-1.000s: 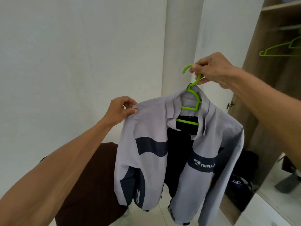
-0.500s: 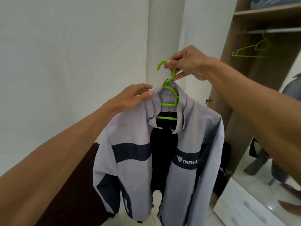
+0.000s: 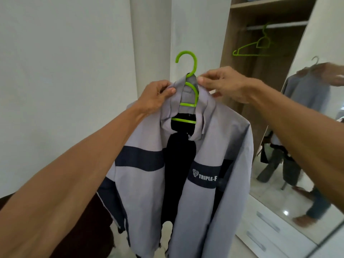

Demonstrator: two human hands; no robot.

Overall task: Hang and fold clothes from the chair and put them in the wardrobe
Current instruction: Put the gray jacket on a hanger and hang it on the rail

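A grey jacket (image 3: pixel 219 146) with dark blue bands and a white logo hangs open-fronted on a green hanger (image 3: pixel 188 101) in front of me. My left hand (image 3: pixel 156 95) pinches the left side of the collar. My right hand (image 3: pixel 227 84) pinches the right side of the collar just beside the hanger's neck. The hanger's hook stands free above both hands. The open wardrobe (image 3: pixel 240 34) with its rail is behind, to the right.
A second green hanger (image 3: pixel 255 46) hangs on the wardrobe rail. A mirrored door (image 3: pixel 305 146) stands at the right above white drawers (image 3: pixel 268 226). A dark brown chair (image 3: pixel 89 229) is low at the left. White walls fill the left.
My right hand let go of the hanger hook and dropped to the right collar. My left hand moved from the shoulder up to the left collar. The view shifted right toward the wardrobe.
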